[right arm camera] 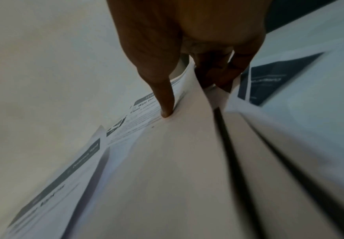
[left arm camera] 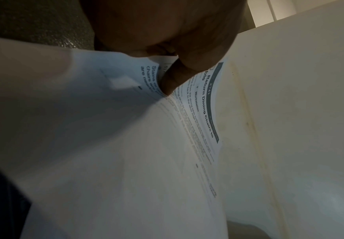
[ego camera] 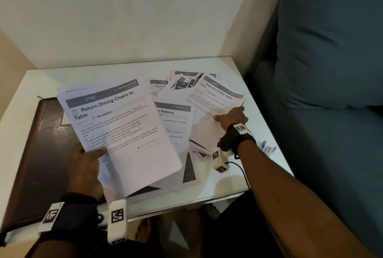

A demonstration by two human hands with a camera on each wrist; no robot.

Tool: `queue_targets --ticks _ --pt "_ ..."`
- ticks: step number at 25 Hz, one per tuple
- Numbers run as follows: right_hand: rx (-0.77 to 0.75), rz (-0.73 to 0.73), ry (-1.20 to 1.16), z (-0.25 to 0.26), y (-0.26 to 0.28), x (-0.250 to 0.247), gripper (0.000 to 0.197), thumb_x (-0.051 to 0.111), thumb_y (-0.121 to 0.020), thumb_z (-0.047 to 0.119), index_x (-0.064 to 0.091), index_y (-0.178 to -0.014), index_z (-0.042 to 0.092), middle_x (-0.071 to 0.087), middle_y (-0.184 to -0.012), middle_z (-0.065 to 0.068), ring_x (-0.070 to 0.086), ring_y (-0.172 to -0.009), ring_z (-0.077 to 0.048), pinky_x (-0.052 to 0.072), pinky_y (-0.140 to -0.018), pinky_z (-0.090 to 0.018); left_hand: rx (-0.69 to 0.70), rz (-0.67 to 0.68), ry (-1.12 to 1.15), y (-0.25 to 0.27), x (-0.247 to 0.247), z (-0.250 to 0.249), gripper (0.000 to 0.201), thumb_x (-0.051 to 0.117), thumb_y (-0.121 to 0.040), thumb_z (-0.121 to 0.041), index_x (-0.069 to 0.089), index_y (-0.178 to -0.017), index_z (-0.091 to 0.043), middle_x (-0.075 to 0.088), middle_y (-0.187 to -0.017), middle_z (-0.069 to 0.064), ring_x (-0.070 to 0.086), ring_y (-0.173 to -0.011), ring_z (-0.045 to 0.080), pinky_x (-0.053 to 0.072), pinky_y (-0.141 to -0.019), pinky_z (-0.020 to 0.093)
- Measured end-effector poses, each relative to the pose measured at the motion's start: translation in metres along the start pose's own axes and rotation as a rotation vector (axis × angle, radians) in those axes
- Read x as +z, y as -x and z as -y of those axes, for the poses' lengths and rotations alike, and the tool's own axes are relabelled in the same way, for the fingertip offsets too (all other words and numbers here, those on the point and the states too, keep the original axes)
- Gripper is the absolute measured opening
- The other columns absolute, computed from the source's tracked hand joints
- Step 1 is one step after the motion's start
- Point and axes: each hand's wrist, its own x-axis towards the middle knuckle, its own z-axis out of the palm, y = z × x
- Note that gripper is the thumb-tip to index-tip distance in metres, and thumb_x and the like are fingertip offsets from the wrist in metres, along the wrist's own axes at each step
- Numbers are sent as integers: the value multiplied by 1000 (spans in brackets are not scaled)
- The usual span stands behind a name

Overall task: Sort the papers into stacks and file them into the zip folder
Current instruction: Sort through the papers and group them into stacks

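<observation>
My left hand (ego camera: 89,156) holds a stack of white sheets (ego camera: 122,129) raised over the table's left half; the top page reads "Return Dining Chairs to Table". The left wrist view shows my thumb (left arm camera: 173,80) pressed on that stack (left arm camera: 126,153). My right hand (ego camera: 230,117) pinches the near edge of the "Wipe the Coffee Table Clean" sheet (ego camera: 215,98), thumb on top, fingers underneath; the thumb (right arm camera: 164,100) presses the sheet (right arm camera: 167,153) in the right wrist view. Loose papers (ego camera: 176,121) lie scattered between my hands. The dark brown zip folder (ego camera: 39,144) lies flat at the left, partly under the held stack.
The white table (ego camera: 259,179) stands in a corner against a pale wall. A blue sofa (ego camera: 331,71) runs along its right side. A small white and blue object (ego camera: 268,149) lies at the table's right edge behind my right wrist.
</observation>
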Motion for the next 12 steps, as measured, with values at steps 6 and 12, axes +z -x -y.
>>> queue_targets --ticks 6,12 --pt "-127 -283 -402 -12 13 -29 28 53 -99 10 59 -125 5 64 -128 -18 60 -119 -37 53 -94 -42 -1 56 48 -4 -7 5 33 59 -97 -2 62 -128 -13 71 -125 9 67 -116 36 51 -99 61" --pt "-255 -305 -811 13 25 -36 32 64 -93 8 67 -124 8 72 -114 -3 69 -105 -20 58 -92 -38 22 68 86 1 -6 -1 33 56 -100 0 57 -132 -4 69 -125 14 68 -111 35 56 -84 45"
